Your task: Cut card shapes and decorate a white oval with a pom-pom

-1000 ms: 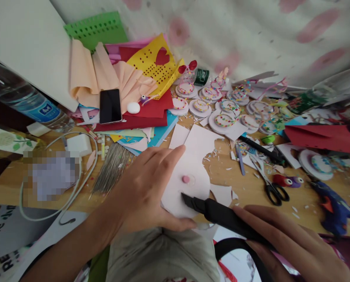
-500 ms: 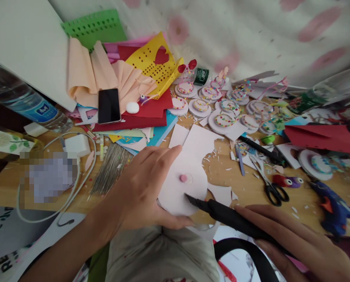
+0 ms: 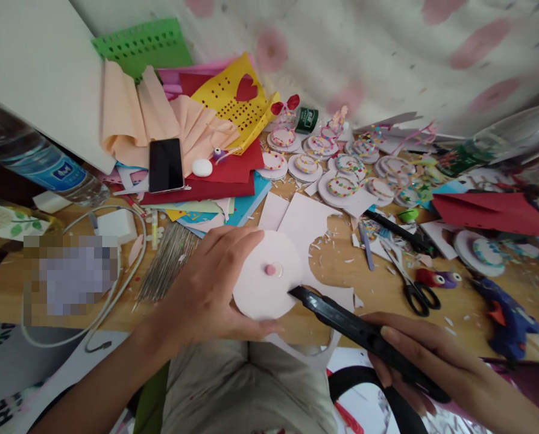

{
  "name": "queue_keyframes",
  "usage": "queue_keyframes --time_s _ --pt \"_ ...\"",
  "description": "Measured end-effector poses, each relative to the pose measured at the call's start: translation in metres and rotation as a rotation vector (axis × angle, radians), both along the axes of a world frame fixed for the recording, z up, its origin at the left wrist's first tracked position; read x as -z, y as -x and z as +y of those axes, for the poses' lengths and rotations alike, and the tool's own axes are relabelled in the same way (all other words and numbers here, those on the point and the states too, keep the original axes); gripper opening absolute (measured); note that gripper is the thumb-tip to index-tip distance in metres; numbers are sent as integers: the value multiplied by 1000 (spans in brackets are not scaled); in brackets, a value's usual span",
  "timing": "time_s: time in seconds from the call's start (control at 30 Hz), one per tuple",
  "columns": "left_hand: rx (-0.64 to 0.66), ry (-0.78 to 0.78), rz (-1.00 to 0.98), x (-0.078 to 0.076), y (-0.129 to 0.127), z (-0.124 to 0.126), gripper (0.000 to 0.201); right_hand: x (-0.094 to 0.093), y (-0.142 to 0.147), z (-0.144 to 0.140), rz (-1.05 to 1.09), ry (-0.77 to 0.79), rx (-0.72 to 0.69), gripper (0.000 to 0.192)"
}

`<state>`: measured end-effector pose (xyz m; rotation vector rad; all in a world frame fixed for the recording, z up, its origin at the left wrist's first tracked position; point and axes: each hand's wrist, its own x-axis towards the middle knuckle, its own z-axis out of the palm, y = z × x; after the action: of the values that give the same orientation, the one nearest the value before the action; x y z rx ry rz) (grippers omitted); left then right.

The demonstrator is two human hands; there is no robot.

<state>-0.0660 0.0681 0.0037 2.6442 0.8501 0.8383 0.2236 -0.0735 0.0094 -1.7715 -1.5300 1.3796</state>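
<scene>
Left hand (image 3: pixel 206 289) reaches in from my lower left with the forearm slanting up the desk, its thumb curled beneath and the long fingers arched over, so that I am clasping the white paper disc (image 3: pixel 255 289) by its left side. The disc lies in front of me near the desk's front edge, with a pink dot (image 3: pixel 270 269) near its middle and part of the cut-up white card (image 3: pixel 308 211) showing past its right side. I judge the step in hand to be trimming or freeing the disc from that card; whether its covered left edge is loose I cannot tell. The utility knife (image 3: pixel 342 322) points leftward, its tip at the disc's lower right edge, though contact is unclear. Another cut would call for a firm left hold, fingertips clear of the blade's path. Farther right, my right hand (image 3: pixel 432 355) comes in low and grips the handle, thumb on top, other fingers tucked below. Beyond it, the scissors (image 3: pixel 409 278) and then the blue glue gun (image 3: pixel 502 316) lie apart from both hands.
</scene>
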Motion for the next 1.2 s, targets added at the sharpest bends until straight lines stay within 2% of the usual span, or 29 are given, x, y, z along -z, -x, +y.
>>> queue_keyframes --time_s 0.07,0.1,0.13,0.17,0.23,0.3,0.4,0.5,0.57,0.7,0.83,0.9,1.03,1.1,1.2 --pt "-61 83 -5 5 5 0 93 6 -3 -2 237 253 78 45" --pt "-95 126 -6 8 9 -1 95 10 -6 -3 297 309 129 46" --pt "-129 164 -4 11 14 -1 96 14 -11 -5 274 273 194 45" --pt "-164 197 0 14 19 -2 96 20 -16 -5 197 184 244 43" --pt "-233 251 16 21 31 -6 93 35 -28 -3 -42 -58 255 39" --pt "-298 293 18 27 44 -11 90 55 -36 2 -323 -291 183 38" --pt "-375 353 -10 36 62 -24 89 88 -42 15 -650 -556 112 36" --pt "-485 416 -74 42 80 -39 88 111 -41 26 -842 -686 66 34" --pt "-560 447 -128 45 93 -49 90 117 -41 31 -927 -731 44 34" --pt "-668 455 -208 46 121 -65 91 109 -44 39 -961 -841 40 32" --pt "-719 419 -217 47 144 -77 87 82 -29 54 -791 -912 24 25" --pt "-735 414 -229 48 149 -82 82 66 -6 68 -677 -929 -23 20" --pt "-761 442 -290 50 148 -91 79 47 63 113 -512 -889 -250 20" --pt "-759 435 -310 52 145 -98 79 49 100 141 -570 -756 -387 20" --pt "-754 400 -308 54 143 -109 83 61 140 175 -618 -674 -450 8"
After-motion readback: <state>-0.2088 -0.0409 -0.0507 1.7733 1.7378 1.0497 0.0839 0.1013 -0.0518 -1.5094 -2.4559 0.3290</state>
